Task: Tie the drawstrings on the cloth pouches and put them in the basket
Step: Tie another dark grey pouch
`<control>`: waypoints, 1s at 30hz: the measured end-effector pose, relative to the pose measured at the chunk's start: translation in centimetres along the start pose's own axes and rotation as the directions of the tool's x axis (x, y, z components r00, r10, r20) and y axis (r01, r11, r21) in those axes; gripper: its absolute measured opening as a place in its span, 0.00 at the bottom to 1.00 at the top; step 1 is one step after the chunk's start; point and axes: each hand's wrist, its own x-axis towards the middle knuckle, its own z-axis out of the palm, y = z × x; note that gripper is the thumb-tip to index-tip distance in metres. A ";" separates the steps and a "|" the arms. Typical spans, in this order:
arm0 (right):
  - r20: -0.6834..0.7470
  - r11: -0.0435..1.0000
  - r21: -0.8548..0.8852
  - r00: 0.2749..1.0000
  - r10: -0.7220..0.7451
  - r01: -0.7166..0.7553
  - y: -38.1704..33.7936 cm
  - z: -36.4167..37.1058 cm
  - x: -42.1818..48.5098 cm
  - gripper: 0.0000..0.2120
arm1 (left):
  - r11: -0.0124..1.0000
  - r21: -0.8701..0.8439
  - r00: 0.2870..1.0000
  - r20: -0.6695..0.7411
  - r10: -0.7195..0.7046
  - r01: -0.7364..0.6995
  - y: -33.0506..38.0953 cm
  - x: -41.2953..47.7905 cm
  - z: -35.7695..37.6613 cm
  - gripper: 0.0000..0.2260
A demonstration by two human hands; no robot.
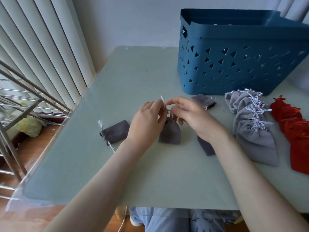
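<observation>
A small dark grey pouch [170, 133] stands upright in the middle of the table, its neck gathered. My left hand [147, 118] pinches its white drawstring [162, 99], whose end sticks up above my fingers. My right hand [190, 114] works at the pouch's neck with curled fingers on the cord, index finger stretched out. Another dark grey pouch [115, 132] lies to the left with its strings loose. A third [204, 100] lies near the blue basket [242, 64] at the back right. A fourth [206, 148] is partly hidden under my right wrist.
A pile of light grey pouches [250, 124] with white strings lies at the right, and red pouches [294, 131] lie beyond them at the table's right edge. A metal rack [20, 104] and vertical blinds stand left of the table.
</observation>
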 end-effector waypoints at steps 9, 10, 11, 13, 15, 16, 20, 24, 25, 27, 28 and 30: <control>-0.026 1.000 0.010 0.999 0.027 -0.027 0.4 0.0 0.1 0.11 | 0.994 -0.102 0.999 -0.032 -0.040 0.037 0.5 0.0 -0.4 0.09; -0.079 0.999 -0.009 0.996 0.035 -0.036 0.4 -0.2 0.1 0.12 | 0.981 -0.155 0.993 -0.002 -0.115 0.114 0.7 0.0 -0.5 0.05; -0.128 0.998 -0.047 0.991 0.041 -0.048 0.5 -0.4 0.2 0.12 | 0.955 -0.218 0.979 0.018 -0.202 0.201 0.7 0.1 -0.6 0.05; -0.225 0.988 -0.126 0.973 0.055 -0.085 0.6 -0.7 0.3 0.13 | 0.850 -0.376 0.922 0.029 -0.387 0.369 0.7 0.4 -1.1 0.12; -0.309 0.983 -0.139 0.948 0.070 -0.118 0.8 -0.9 0.5 0.13 | 0.729 -0.495 0.853 0.050 -0.519 0.472 0.6 0.6 -1.4 0.09; -0.338 0.981 -0.146 0.939 0.069 -0.125 0.8 -0.9 0.5 0.13 | 0.713 -0.496 0.837 0.052 -0.545 0.496 0.6 0.7 -1.4 0.07; -0.390 0.943 -0.302 0.921 0.011 -0.139 0.7 -1.1 0.4 0.13 | 0.704 -0.484 0.829 0.084 -0.553 0.519 1.0 0.6 -1.4 0.05; -0.334 0.821 -0.544 0.942 -0.021 -0.174 1.1 -1.3 0.5 0.11 | 0.706 -0.498 0.845 0.116 -0.522 0.504 1.1 0.6 -1.3 0.06; -0.337 0.809 -0.563 0.941 -0.036 -0.170 1.2 -1.3 0.5 0.10 | 0.713 -0.497 0.854 0.126 -0.506 0.495 1.2 0.5 -1.3 0.07; -0.336 0.803 -0.587 0.933 -0.126 -0.103 1.3 -1.3 0.6 0.09 | 0.706 -0.511 0.863 0.174 -0.473 0.490 1.3 0.4 -1.3 0.08; -0.316 0.813 -0.580 0.932 -0.179 -0.040 1.2 -1.2 0.6 0.10 | 0.687 -0.536 0.866 0.213 -0.453 0.491 1.4 0.4 -1.3 0.08; -0.240 0.881 -0.464 0.944 -0.224 0.091 0.5 -0.9 0.4 0.12 | 0.630 -0.595 0.865 0.299 -0.403 0.499 1.5 0.5 -1.5 0.07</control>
